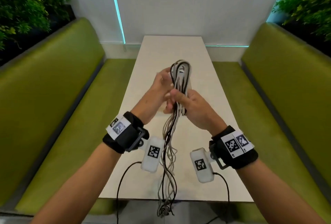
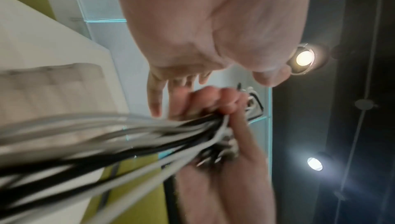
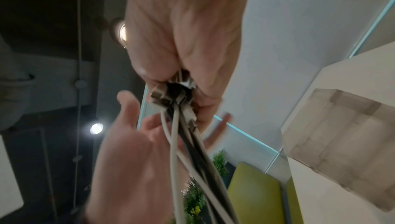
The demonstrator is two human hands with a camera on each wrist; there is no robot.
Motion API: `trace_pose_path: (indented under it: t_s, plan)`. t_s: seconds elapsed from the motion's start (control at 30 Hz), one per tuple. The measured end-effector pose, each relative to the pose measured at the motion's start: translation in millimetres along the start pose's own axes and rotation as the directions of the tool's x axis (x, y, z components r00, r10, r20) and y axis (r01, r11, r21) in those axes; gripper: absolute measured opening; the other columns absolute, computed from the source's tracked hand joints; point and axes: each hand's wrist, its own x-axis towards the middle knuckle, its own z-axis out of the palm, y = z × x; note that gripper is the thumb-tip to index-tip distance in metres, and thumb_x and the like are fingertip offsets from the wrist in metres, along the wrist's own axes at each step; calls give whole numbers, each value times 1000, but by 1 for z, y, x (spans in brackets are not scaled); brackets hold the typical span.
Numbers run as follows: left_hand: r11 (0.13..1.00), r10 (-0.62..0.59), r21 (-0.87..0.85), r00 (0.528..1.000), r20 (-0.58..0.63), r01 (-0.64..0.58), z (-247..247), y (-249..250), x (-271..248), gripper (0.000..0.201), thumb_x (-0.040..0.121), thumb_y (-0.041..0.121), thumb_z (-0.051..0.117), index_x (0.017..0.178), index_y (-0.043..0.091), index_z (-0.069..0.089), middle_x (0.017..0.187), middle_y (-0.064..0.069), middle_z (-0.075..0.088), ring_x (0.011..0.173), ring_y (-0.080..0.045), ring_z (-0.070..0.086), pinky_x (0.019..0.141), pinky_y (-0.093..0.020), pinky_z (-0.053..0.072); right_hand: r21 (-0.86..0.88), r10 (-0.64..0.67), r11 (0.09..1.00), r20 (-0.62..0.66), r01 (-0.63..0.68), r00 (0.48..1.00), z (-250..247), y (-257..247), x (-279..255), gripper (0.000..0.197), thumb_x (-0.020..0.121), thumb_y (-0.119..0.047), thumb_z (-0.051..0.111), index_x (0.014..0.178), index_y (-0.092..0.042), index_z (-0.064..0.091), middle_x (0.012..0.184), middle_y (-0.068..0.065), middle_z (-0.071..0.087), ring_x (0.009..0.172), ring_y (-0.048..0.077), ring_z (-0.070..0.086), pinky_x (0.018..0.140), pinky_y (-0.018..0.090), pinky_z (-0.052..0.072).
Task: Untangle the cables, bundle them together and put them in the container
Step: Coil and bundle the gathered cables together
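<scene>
right hand (image 1: 192, 107) grips limp, light cables (image 1: 179, 87) at the fold; left hand (image 1: 157, 89) open beside; loose tails dangle.

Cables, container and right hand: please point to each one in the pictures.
cables (image 1: 179, 80): head view, on the folded loop above the hands.
container (image 3: 333, 136): right wrist view, on its translucent side wall.
right hand (image 1: 192, 106): head view, on its back.

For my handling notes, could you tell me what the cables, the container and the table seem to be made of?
Cables: flexible, smooth white and black sheathing, probably plastic or rubber; they bend and hang limp from the right hand. Plugs look metal-tipped, though blurred.
Container: translucent, frosted plastic by the look; its edges show through the walls.
Table: smooth, matte off-white top, perhaps laminate; the core is not visible.
</scene>
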Motion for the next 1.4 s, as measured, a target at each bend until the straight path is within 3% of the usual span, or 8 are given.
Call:
trace_pose_path:
  t_s: [0.07,0.17,0.33,0.63,0.87,1.03,1.2,1.4]
  plan:
    - [997,-72,-24,997,38,73,4,-18,-9,115,36,94,51,119,16,40,84,0,58,66,-9,60,67,-28,51,91,-23,995,-42,27,999,-3,-5,-1,30,97,-29,46,77,-16,64,68,2,60,64,21,60,63,35,54]
    - [994,-87,90,974,207,69,7,-53,-30,82,69,79,50,121,15,47,106,-11,67,93,-24,68,83,-40,55,148,-41,987,-105,56,994,-3,-11,-1,32,100,-27,42,73,-10,47,55,-4,47,51,14,48,56,30,45]
    - [996,-79,52,994,76,75,17,-62,-45,44,90,55,50,82,12,48,50,5,44,42,-15,42,49,-27,38,189,-49,978,-194,87,980,4,-12,-2,30,90,-35,49,73,-11,44,51,-5,38,44,12,40,54,33,40]
    - [998,-66,21,998,18,66,24,-55,-47,31,94,40,47,84,11,50,50,11,39,44,-8,28,43,-21,24,174,-45,982,-138,69,989,6,-13,-14,31,94,-31,47,71,-10,49,58,2,48,56,18,52,64,50,35]
    - [981,-190,20,925,329,194,13,-53,-55,38,98,38,35,76,8,43,47,10,33,45,-12,57,70,-32,54,255,-57,963,-133,89,990,-5,-28,-17,24,88,-32,50,79,-10,50,52,-6,38,46,11,41,57,29,46]
    - [973,-229,53,911,342,225,-6,-56,-59,38,91,50,50,72,17,49,53,8,38,45,-12,49,57,-29,48,-100,-105,990,-52,99,993,-30,-55,-21,26,95,-27,53,76,-11,56,48,-5,40,44,14,43,55,35,49]
    - [907,-250,-246,905,344,343,-11,-48,-60,54,81,68,53,71,15,57,48,13,29,41,-4,21,42,-16,22,-785,217,617,237,55,947,-30,-80,-31,16,92,-31,58,82,-21,64,51,-5,52,46,5,46,50,15,40]
    - [839,-271,-298,824,497,456,-12,-22,-54,108,76,83,-1,88,-3,63,53,-1,45,44,-13,27,46,-27,22,-938,479,307,297,159,826,-18,-82,-29,6,86,-37,66,91,-36,64,65,-7,59,52,5,47,53,15,36]
